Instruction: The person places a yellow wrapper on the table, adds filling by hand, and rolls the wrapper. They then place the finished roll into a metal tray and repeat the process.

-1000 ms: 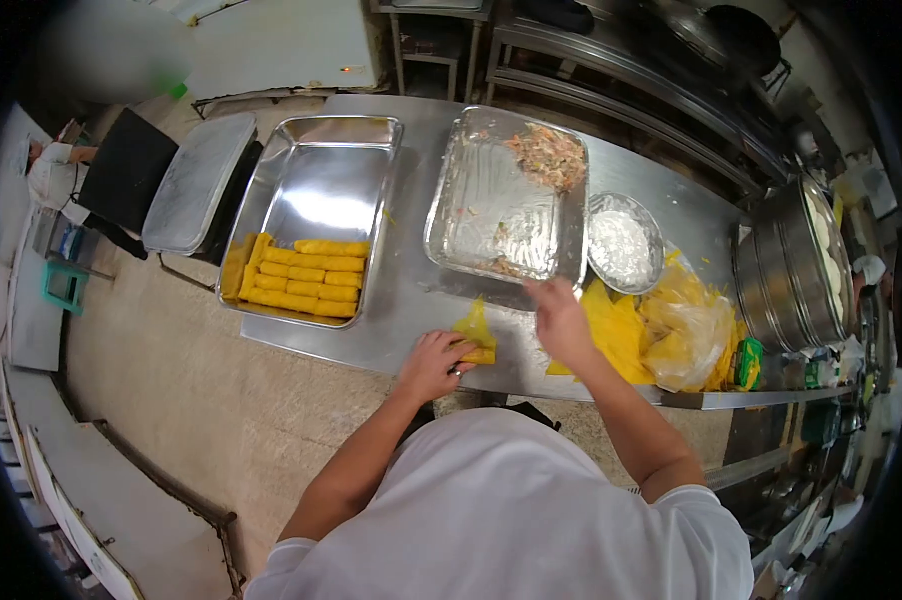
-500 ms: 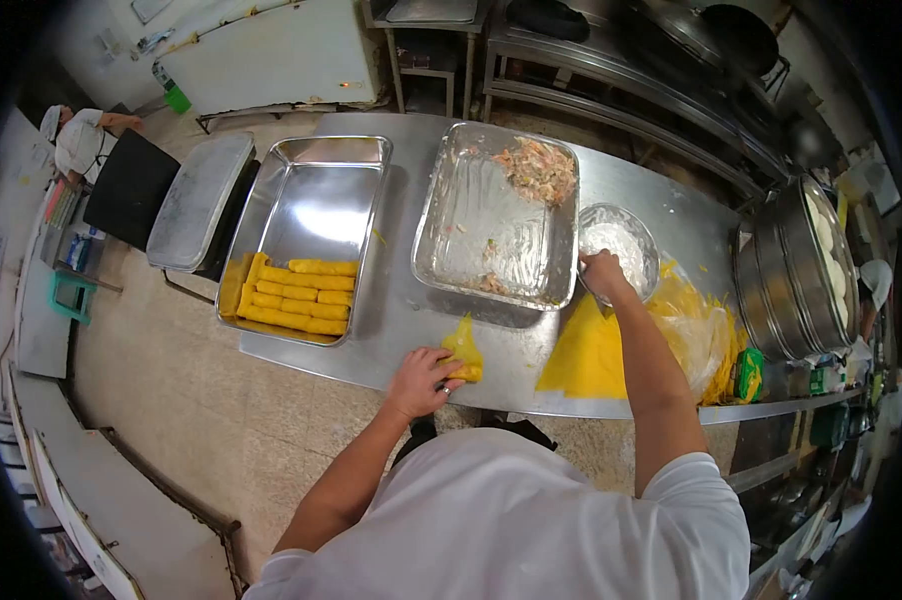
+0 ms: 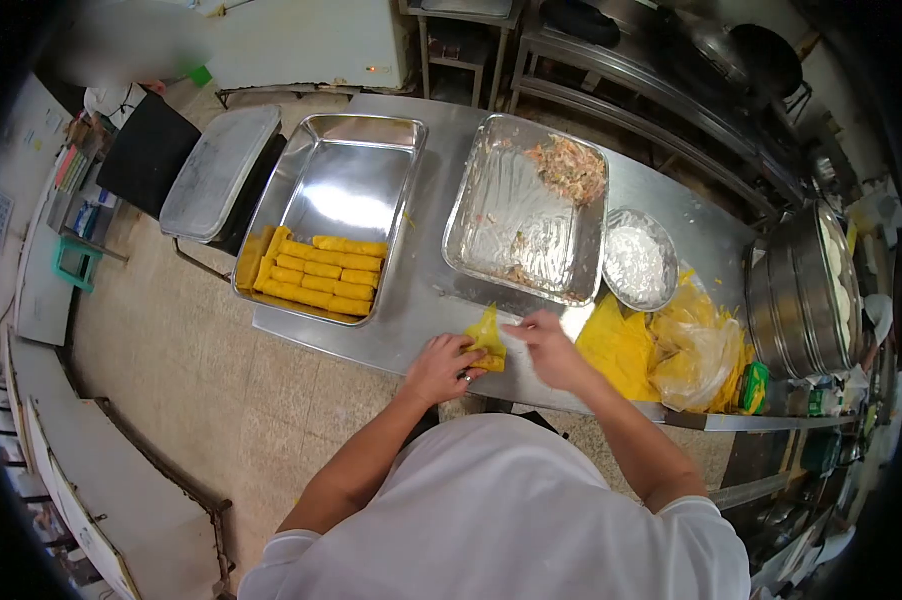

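My left hand [image 3: 444, 369] is closed on a partly rolled yellow wrapper [image 3: 487, 344] at the table's front edge, its pointed flap lying away from me. Just right of the flap is my right hand [image 3: 549, 350], index finger stretched out with white paste on its tip. A metal bowl [image 3: 640, 259] of white paste sits beyond it, beside a stack of yellow wrappers [image 3: 613, 347]. Meat filling [image 3: 569, 170] fills the far right corner of a steel tray [image 3: 473, 190]. Finished yellow rolls [image 3: 316, 277] lie in the near end of another steel tray [image 3: 414, 170].
Crumpled clear plastic [image 3: 699, 357] lies right of the wrappers. Stacked steamers [image 3: 796, 290] stand at the table's right end. A lidded container [image 3: 221, 170] is left of the trays. Metal shelving [image 3: 631, 95] runs behind the table.
My right hand has come out of the bowl of paste and moved left to the wrapper. My left hand remains on the roll. The view has shifted, and the person at far left is now mostly hidden.
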{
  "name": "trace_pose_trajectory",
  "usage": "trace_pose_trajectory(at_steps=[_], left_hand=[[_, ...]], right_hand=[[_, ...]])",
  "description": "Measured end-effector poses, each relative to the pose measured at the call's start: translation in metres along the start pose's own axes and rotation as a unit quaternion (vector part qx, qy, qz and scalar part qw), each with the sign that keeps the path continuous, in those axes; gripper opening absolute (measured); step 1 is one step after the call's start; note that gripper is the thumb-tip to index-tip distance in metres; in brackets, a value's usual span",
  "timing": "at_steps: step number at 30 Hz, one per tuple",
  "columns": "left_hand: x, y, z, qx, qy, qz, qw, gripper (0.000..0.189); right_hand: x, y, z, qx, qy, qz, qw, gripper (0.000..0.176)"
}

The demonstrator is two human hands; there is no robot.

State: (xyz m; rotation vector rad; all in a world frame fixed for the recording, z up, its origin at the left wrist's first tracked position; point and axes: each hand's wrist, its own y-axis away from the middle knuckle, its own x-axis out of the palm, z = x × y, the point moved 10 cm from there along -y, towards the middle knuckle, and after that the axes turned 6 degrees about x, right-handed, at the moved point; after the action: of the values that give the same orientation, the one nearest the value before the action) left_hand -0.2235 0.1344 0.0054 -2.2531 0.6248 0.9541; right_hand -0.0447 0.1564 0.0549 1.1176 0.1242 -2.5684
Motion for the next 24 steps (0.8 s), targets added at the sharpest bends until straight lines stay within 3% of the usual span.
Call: trace_pose_trajectory(at_steps=[5,8,9,12,15,18,21,24], left_hand=[[-0.007,-0.001,-0.004,0.013,0.002,-0.023,1.000,0.038],[-0.002,0.002,0.001,0.004,0.000,-0.012,1.000,0.038],[-0.002,0.002,0.001,0.002,0.003,-0.011,1.000,0.038],[0.003,0.003,0.004,-0.005,-0.003,0.013,1.000,0.039],[0.006,0.007,0.005,-0.014,-0.010,0.030,0.999,0.039],[0.003,0.006,0.005,-0.023,0.000,0.021,1.000,0.038],[0.002,0.003,0.003,-0.030,0.017,0.017,0.999,0.036],[0.003,0.000,0.003,-0.044,0.013,0.037,0.998,0.035]], right_hand=[[0.044,-0.028,-0.011,0.003,0.368,0.047,0.929,0.070],[0.026,-0.030,-0.016,0.010,0.300,-0.054,0.952,0.066],[0.025,-0.025,-0.011,0.014,0.243,-0.049,0.969,0.060],[0.042,-0.004,0.012,-0.061,0.256,0.024,0.965,0.054],[0.041,0.010,0.005,-0.059,0.219,0.058,0.972,0.055],[0.025,0.021,-0.001,-0.055,0.140,-0.040,0.988,0.046],[0.036,0.029,0.027,-0.066,0.038,-0.068,0.995,0.042],[0.064,0.027,0.020,-0.056,0.087,-0.069,0.992,0.036]])
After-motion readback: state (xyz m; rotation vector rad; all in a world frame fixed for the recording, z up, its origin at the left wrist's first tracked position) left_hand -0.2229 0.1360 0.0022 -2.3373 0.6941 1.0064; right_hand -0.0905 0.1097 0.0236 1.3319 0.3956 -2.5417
